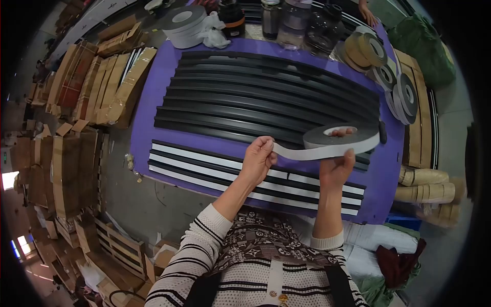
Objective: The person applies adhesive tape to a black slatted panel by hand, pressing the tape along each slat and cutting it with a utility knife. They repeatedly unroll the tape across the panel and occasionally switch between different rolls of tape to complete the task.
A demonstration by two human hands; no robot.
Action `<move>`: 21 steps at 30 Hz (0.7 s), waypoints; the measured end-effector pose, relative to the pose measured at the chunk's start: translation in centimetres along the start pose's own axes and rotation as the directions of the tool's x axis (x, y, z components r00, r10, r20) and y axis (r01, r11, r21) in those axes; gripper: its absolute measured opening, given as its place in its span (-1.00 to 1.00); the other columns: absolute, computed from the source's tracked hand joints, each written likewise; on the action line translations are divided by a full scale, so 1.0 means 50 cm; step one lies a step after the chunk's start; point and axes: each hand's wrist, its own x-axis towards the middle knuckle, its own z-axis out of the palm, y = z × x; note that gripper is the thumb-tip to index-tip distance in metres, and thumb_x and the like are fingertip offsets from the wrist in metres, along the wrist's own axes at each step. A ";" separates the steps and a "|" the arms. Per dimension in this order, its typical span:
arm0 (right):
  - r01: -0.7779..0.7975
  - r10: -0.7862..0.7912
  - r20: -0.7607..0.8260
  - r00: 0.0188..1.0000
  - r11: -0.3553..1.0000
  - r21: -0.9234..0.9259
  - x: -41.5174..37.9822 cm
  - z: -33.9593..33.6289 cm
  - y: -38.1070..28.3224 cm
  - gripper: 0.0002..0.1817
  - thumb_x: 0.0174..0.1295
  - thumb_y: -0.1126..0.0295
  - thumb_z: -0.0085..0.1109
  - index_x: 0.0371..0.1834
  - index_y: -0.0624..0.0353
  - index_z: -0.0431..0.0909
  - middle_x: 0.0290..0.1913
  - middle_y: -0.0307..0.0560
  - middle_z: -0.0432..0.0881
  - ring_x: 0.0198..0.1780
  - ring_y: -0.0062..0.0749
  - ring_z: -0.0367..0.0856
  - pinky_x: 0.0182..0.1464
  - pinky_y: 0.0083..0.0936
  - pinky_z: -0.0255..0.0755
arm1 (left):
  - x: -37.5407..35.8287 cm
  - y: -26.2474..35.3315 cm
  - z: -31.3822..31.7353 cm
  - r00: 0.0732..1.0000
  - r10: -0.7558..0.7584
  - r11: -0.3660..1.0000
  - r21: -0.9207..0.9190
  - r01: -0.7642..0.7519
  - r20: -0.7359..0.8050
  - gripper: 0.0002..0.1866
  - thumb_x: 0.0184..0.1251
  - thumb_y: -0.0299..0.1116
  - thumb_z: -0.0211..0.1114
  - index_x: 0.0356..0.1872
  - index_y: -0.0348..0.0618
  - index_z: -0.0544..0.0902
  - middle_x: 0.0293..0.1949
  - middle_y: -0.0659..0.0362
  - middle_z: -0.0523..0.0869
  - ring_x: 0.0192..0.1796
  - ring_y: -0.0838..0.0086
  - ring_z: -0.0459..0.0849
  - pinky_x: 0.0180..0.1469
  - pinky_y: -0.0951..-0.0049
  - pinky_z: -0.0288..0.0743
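The right hand (336,168) grips a tape roll (341,138) from below, a finger poking up through its core, holding it above the purple table (153,110). The left hand (257,159) pinches the roll's loose end (280,149), pulled out a short way to the left. Beneath them lie black strips (266,97), the nearer ones (215,169) apparently white-taped, with more rolls (394,82) at the far right.

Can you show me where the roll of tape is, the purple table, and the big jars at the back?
roll of tape (341,139): head view, on its outer side wall.
purple table (146,130): head view, on a bare part near its left edge.
jars (296,23): head view, on the clear middle jar's body.
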 end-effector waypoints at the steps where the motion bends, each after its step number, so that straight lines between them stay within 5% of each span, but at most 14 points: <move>1: 0.000 0.001 -0.062 0.998 1.000 0.007 -0.004 0.004 0.000 -0.43 -0.06 0.21 0.14 0.04 0.14 0.23 -0.09 -0.16 0.38 0.04 -0.42 0.33 0.18 -0.45 0.15 | -0.007 0.024 -0.033 0.999 0.035 0.998 0.043 -0.036 0.039 -0.77 0.23 -0.35 0.11 -0.14 -0.21 0.41 -0.35 0.24 0.51 -0.41 0.59 0.48 -0.30 0.61 0.45; 3: -0.070 0.087 -0.122 0.989 0.988 0.139 -0.003 -0.048 -0.038 -0.44 -0.06 0.19 0.14 0.04 0.16 0.27 -0.08 -0.11 0.42 0.04 -0.36 0.36 0.17 -0.38 0.20 | -0.034 0.112 -0.082 0.984 0.121 0.963 0.258 -0.084 -0.132 -0.84 0.21 -0.40 0.14 -0.23 -0.22 0.48 -0.46 0.26 0.54 -0.48 0.60 0.52 -0.40 0.64 0.48; 7: 0.142 -0.119 -0.183 0.976 0.983 0.119 -0.014 -0.167 -0.095 -0.55 0.01 0.37 0.09 0.00 0.22 0.28 -0.10 -0.06 0.44 0.02 -0.33 0.38 0.16 -0.31 0.22 | -0.072 0.330 -0.332 0.872 0.326 0.803 0.594 -0.051 -0.366 -0.83 0.16 -0.44 0.17 -0.22 -0.24 0.51 -0.50 0.25 0.55 -0.44 0.57 0.58 -0.39 0.60 0.53; 8: 0.159 -0.205 -0.259 0.944 0.969 -0.188 -0.021 -0.183 -0.087 -0.55 0.00 0.44 0.09 0.01 0.23 0.27 -0.10 -0.06 0.43 0.02 -0.34 0.37 0.16 -0.33 0.21 | -0.076 0.381 -0.368 0.834 0.363 0.763 0.646 -0.009 -0.416 -0.85 0.15 -0.47 0.17 -0.25 -0.25 0.52 -0.51 0.24 0.55 -0.47 0.57 0.57 -0.41 0.61 0.52; 9: 0.133 -0.306 -0.301 0.903 0.866 -0.482 -0.028 -0.197 -0.075 -0.55 -0.01 0.51 0.09 0.01 0.24 0.26 -0.10 -0.07 0.43 0.02 -0.34 0.36 0.16 -0.36 0.20 | -0.076 0.421 -0.396 0.793 0.399 0.722 0.691 0.038 -0.461 -0.87 0.13 -0.50 0.17 -0.28 -0.26 0.53 -0.52 0.23 0.55 -0.50 0.57 0.57 -0.44 0.61 0.52; 10: 0.098 -0.382 -0.180 0.906 0.605 -0.791 -0.035 -0.222 -0.046 -0.48 -0.08 0.53 0.17 0.02 0.23 0.25 -0.08 -0.08 0.39 0.03 -0.36 0.33 0.15 -0.42 0.16 | -0.067 0.448 -0.429 0.791 0.394 0.720 0.692 0.050 -0.467 -0.87 0.13 -0.50 0.17 -0.28 -0.26 0.53 -0.52 0.23 0.55 -0.50 0.57 0.57 -0.44 0.61 0.52; 11: 0.088 -0.378 -0.188 0.907 0.605 -0.792 -0.042 -0.217 -0.021 -0.48 -0.08 0.53 0.17 0.02 0.23 0.25 -0.08 -0.08 0.39 0.03 -0.36 0.33 0.15 -0.42 0.16 | -0.053 0.472 -0.442 0.806 0.389 0.668 0.739 0.088 -0.447 -0.89 0.11 -0.50 0.18 -0.32 -0.26 0.53 -0.54 0.25 0.54 -0.51 0.58 0.54 -0.46 0.62 0.48; 13: -0.074 -0.281 -0.121 0.952 0.172 -0.982 -0.050 -0.205 0.022 -0.41 -0.11 0.48 0.25 0.04 0.24 0.24 -0.03 -0.06 0.35 0.03 -0.38 0.31 0.13 -0.45 0.14 | -0.032 0.499 -0.467 0.809 0.400 0.486 0.849 0.210 -0.430 -0.95 0.05 -0.51 0.21 -0.44 -0.25 0.54 -0.56 0.30 0.51 -0.51 0.63 0.47 -0.46 0.66 0.36; 14: -0.120 -0.286 -0.172 0.943 0.189 -0.975 -0.047 -0.220 0.043 -0.32 -0.19 0.39 0.35 0.05 0.29 0.23 -0.01 0.00 0.33 0.05 -0.33 0.30 0.14 -0.42 0.13 | -0.021 0.503 -0.489 0.810 0.391 0.485 0.846 0.222 -0.436 -0.95 0.05 -0.51 0.21 -0.44 -0.25 0.54 -0.56 0.30 0.51 -0.51 0.63 0.47 -0.46 0.66 0.36; 16: -0.076 -0.353 -0.060 0.934 -0.034 -0.997 -0.045 -0.247 0.075 -0.26 -0.22 0.31 0.39 0.05 0.34 0.22 0.00 0.04 0.32 0.06 -0.27 0.28 0.13 -0.40 0.13 | 0.005 0.504 -0.536 0.825 0.457 0.463 0.881 0.097 -0.331 -0.95 0.04 -0.51 0.23 -0.46 -0.24 0.55 -0.54 0.32 0.51 -0.47 0.66 0.44 -0.40 0.67 0.31; 21: 0.088 -0.275 0.135 0.952 -0.178 -0.980 -0.024 -0.211 0.105 -0.38 -0.30 0.24 0.43 -0.19 0.35 0.37 -0.21 0.16 0.45 -0.18 -0.05 0.44 -0.12 -0.32 0.29 | 0.014 0.514 -0.538 0.776 0.449 0.461 0.858 0.225 -0.444 -0.95 0.04 -0.51 0.23 -0.45 -0.25 0.58 -0.52 0.32 0.54 -0.44 0.67 0.44 -0.35 0.66 0.32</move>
